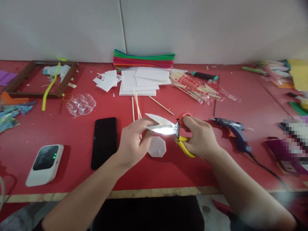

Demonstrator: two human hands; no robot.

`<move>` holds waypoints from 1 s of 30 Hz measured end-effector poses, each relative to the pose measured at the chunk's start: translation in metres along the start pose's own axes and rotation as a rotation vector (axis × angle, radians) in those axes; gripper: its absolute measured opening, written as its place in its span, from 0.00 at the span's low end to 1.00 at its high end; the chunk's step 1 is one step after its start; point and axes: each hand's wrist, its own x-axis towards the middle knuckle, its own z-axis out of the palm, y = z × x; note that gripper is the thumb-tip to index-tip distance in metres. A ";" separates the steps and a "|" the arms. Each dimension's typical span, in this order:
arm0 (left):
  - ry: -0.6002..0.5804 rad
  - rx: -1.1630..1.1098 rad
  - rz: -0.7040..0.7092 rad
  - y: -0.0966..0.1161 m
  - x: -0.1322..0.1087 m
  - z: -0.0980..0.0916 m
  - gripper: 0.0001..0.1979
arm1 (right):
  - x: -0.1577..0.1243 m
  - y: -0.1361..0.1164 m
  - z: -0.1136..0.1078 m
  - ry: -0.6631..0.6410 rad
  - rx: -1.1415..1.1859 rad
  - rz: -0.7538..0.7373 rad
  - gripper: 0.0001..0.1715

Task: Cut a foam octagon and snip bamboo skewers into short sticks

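Note:
My right hand [201, 136] is closed round the red and yellow handles of a pair of scissors [167, 129], whose blades are parted and point left. My left hand [134, 139] is closed in a pinch at the blade tips, with thin wooden sticks [137, 107] rising beyond its fingers. Which sticks it grips is hard to tell. A white octagonal piece [157, 147] lies on the red table just below the blades. Another wooden stick [161, 106] rests alone behind the scissors.
A black phone [104, 142] and a white device [45, 165] lie at left. Glue gun [232, 131] with cable is at right. Behind are white sheets [144, 80], wrapped sticks [192, 85], pipe cleaners [144, 61], a clear palette [81, 105] and a brown frame [21, 77].

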 end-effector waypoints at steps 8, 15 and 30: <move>-0.011 -0.034 -0.016 0.001 0.000 0.000 0.07 | 0.002 0.002 -0.003 -0.063 0.044 -0.016 0.17; -0.007 0.001 0.009 0.000 0.000 -0.001 0.07 | 0.004 -0.001 -0.003 -0.076 0.078 0.000 0.22; -0.021 0.009 -0.029 0.003 -0.001 -0.001 0.08 | 0.001 -0.004 -0.003 -0.061 0.020 0.087 0.25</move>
